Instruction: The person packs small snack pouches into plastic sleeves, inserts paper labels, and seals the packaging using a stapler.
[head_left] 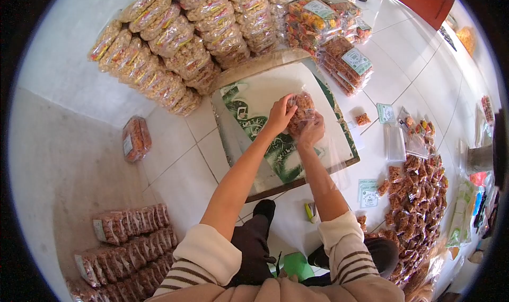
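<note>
A clear plastic bag filled with small brown snack packets point(301, 111) is held over a low table point(275, 79) with a white and green printed top. My left hand point(281, 115) is closed on the bag's left side, fingers along its edge. Gripping the lower right part of the same bag is my right hand point(312, 131), with its fingers curled in. Loose clear plastic trails from the bag below the right hand. The exact contents of the bag are too small to make out.
Stacked bags of pale snacks point(212, 26) line the wall. Filled brown packs point(347, 63) sit behind the table. A heap of small packets point(419, 196), printed labels point(369, 193) and a green stapler point(310, 212) lie on the right. More packs point(127, 249) stand at left.
</note>
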A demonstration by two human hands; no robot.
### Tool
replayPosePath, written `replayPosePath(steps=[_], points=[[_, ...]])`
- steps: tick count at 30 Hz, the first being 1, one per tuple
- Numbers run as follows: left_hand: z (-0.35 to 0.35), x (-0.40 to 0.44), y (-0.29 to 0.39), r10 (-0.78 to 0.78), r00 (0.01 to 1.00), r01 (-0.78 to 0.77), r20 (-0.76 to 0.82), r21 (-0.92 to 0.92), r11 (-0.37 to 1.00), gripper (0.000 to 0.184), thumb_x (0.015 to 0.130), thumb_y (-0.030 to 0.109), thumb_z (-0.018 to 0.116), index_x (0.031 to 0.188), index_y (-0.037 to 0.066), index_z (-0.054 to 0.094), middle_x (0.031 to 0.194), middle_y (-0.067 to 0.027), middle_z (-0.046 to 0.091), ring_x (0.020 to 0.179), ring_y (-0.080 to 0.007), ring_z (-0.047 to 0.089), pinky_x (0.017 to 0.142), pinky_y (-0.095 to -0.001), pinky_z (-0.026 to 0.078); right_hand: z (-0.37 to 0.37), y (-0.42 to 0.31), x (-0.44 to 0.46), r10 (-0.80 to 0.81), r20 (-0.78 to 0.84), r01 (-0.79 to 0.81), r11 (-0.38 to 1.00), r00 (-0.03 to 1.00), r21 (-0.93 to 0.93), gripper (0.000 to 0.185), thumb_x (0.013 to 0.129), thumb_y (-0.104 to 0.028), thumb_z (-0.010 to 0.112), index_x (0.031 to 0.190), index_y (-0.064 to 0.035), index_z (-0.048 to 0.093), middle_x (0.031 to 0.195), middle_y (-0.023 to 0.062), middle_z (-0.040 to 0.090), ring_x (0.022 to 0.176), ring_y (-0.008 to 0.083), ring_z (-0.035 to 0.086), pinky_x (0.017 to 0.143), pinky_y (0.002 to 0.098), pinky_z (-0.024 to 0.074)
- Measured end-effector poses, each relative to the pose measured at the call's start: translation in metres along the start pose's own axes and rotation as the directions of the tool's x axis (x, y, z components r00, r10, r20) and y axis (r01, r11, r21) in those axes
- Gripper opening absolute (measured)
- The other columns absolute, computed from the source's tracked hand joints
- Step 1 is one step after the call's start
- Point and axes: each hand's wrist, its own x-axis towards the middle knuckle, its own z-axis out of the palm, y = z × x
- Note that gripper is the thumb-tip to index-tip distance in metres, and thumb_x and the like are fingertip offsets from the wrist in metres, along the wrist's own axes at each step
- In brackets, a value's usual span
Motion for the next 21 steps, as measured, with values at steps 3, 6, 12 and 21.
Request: replayPosePath(steps=[3,6,12,21], points=[[-0.003,0.002,0.003,-0.001,1.0,0.001,-0.015,0.016,1.0,0.046,0.086,0.029,0.05,0.123,0.005,0.038,0.119,-0.016,0.046,0.109,-0.0317,0.043,0.091,-0.0384,0.035,-0.003,-0.014,0.005,0.209,0.119,-0.24,0.892,0.971,0.384,0.011,0.079,-0.002,0.051,0.088,-0.0003,0.056,0.086,0.0111,0.059,0.082,0.0218,0.056,0.072,0.0333,0.0435],[-0.003,0.002,0.003,-0.037,0.999,0.038,-0.015,0.038,0.999,0.046,0.086,0.029,0.051,0.124,0.006,0.038,0.12,-0.0157,0.046,0.111,-0.0317,0.042,0.092,-0.0381,0.034,-0.01,-0.005,0.003,-0.118,0.05,0.096,0.942,0.992,0.322,0.017,0.077,0.003,0.049,0.092,0.0017,0.056,0.092,0.013,0.059,0.085,0.0253,0.057,0.074,0.0335,0.0443],[-0.005,0.0,0.002,-0.04,0.999,0.041,-0.028,0.048,0.998,0.046,0.085,0.031,0.051,0.123,0.007,0.039,0.122,-0.0153,0.046,0.109,-0.0321,0.043,0.092,-0.0381,0.034,-0.024,-0.004,0.012,-0.278,0.206,0.216,0.936,0.938,0.279,0.03,0.073,0.005,0.052,0.103,-0.0007,0.055,0.1,0.0172,0.057,0.088,0.0305,0.058,0.074,0.0334,0.0454],[-0.011,0.002,0.012,-0.063,0.996,0.063,0.059,-0.002,0.998,0.045,0.085,0.024,0.051,0.125,0.01,0.038,0.119,-0.0157,0.047,0.109,-0.0321,0.043,0.092,-0.0382,0.034,-0.006,0.014,0.022,-0.353,0.281,0.279,0.921,0.893,0.271,0.027,0.075,0.002,0.053,0.102,-0.0002,0.054,0.09,0.0204,0.058,0.078,0.0366,0.057,0.067,0.0392,0.0455]])
